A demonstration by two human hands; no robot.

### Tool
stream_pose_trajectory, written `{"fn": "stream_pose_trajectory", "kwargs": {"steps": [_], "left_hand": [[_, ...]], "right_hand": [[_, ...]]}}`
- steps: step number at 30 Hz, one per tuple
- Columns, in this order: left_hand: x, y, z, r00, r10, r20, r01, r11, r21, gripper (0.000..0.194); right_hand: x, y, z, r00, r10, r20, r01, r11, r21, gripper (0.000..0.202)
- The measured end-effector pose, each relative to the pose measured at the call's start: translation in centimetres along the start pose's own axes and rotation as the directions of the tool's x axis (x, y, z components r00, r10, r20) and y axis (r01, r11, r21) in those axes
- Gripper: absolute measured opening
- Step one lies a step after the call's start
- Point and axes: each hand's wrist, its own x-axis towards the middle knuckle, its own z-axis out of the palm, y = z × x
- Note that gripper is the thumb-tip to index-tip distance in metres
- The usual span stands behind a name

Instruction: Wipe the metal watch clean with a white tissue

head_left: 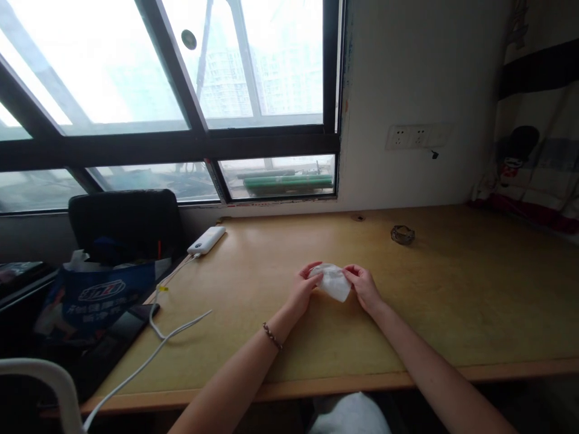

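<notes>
A thin, crumpled white tissue [333, 284] is held between my two hands just above the wooden table [253, 349]. My left hand [305, 286] pinches its left side, thumb on top and fingers behind. On the other side, my right hand [362, 284] grips the upper right edge between thumb and fingers. A loose corner of the tissue hangs down toward me. The fingertips behind it are partly hidden. A dark braided bracelet [272, 336] circles my left wrist.
A white power bank [206, 240] with a white cable [181, 329] lies at the table's left edge. A dark coiled band [402, 234] sits at the back right. Left of the table are a blue bag [97, 301] and a black chair [126, 220]. A wall socket [418, 137] is behind.
</notes>
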Motion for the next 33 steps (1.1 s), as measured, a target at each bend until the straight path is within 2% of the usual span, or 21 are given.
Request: {"fn": "stream_pose_trajectory", "kwargs": {"steps": [4, 9, 12, 15, 18, 22, 26, 30, 33], "left_hand": [[0.2, 0.1, -0.2, 0.998, -0.022, 0.055, 0.021, 1.000, 0.015, 0.060], [0.0, 0.7, 0.3, 0.989, -0.068, 0.128, 0.069, 0.998, -0.001, 0.073], [-0.4, 0.9, 0.7, 0.982, -0.103, 0.158, 0.109, 0.994, -0.027, 0.058], [-0.6, 0.6, 0.6, 0.970, -0.127, 0.207, 0.124, 0.992, 0.027, 0.043], [-0.5, 0.1, 0.4, 0.959, -0.140, 0.245, 0.108, 0.985, 0.138, 0.033], [0.1, -0.3, 0.0, 0.976, -0.100, 0.196, 0.056, 0.975, 0.216, 0.028], [0.7, -0.6, -0.5, 0.995, -0.022, 0.098, -0.001, 0.973, 0.232, 0.031], [1.3, -0.9, -1.2, 0.997, 0.081, -0.013, -0.075, 0.966, 0.247, 0.024], [1.6, -1.2, -1.4, 0.996, 0.077, -0.050, -0.065, 0.974, 0.216, 0.021]], "right_hand": [[1.2, 0.2, -1.4, 0.984, -0.117, -0.137, 0.112, 0.993, -0.045, 0.023], [1.0, 0.0, -0.8, 0.987, -0.130, -0.096, 0.122, 0.989, -0.086, 0.028], [0.5, -0.4, -0.5, 0.995, -0.104, 0.004, 0.103, 0.989, -0.109, 0.039], [0.2, -0.8, -0.5, 0.990, -0.098, 0.105, 0.111, 0.985, -0.134, 0.044], [0.2, -0.9, -0.6, 0.988, -0.113, 0.105, 0.126, 0.984, -0.130, 0.044], [0.6, -0.7, -0.8, 0.996, -0.085, 0.040, 0.087, 0.994, -0.067, 0.049], [1.0, -0.1, -1.1, 0.994, 0.048, 0.095, -0.045, 0.999, -0.029, 0.057], [1.2, 0.3, -1.3, 0.996, 0.035, 0.076, -0.029, 0.997, -0.076, 0.058], [1.2, 0.3, -1.4, 0.998, 0.008, 0.062, -0.005, 0.999, -0.050, 0.062]]}}
